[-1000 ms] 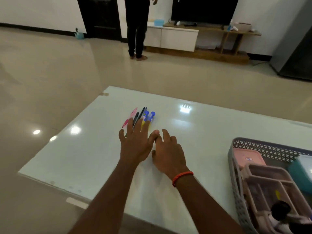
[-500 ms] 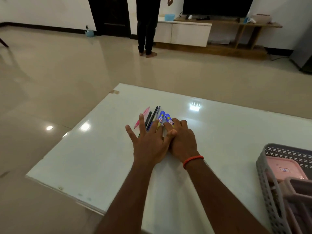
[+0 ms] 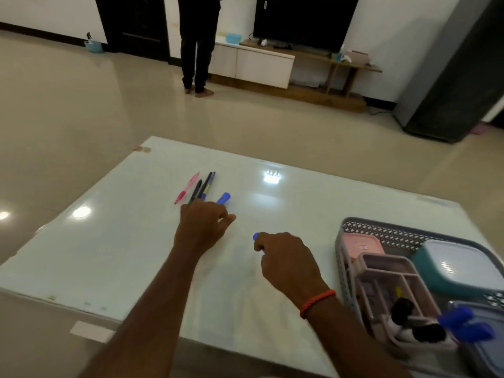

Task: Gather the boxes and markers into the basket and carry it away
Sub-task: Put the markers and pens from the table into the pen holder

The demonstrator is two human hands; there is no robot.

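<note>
Several markers [image 3: 208, 184] slant away rightward; right grip [image 3: 286, 257] holds one.

Premises: a home, living-room area. Evidence at the far wall: a large dark television [image 3: 305, 20] mounted above a low white cabinet [image 3: 261, 66], with a wooden shelf unit [image 3: 351, 68] to its right. A tall grey refrigerator [image 3: 458, 77] stands far right. A dark door [image 3: 136, 23] is far left. The polished beige floor tiles [image 3: 81, 105] run throughout. A barefoot person [image 3: 197, 45] stands by the cabinet. On the near white table [image 3: 122, 255], at right, a grey basket [image 3: 344, 268] holds plastic food boxes [image 3: 458, 266].
</note>
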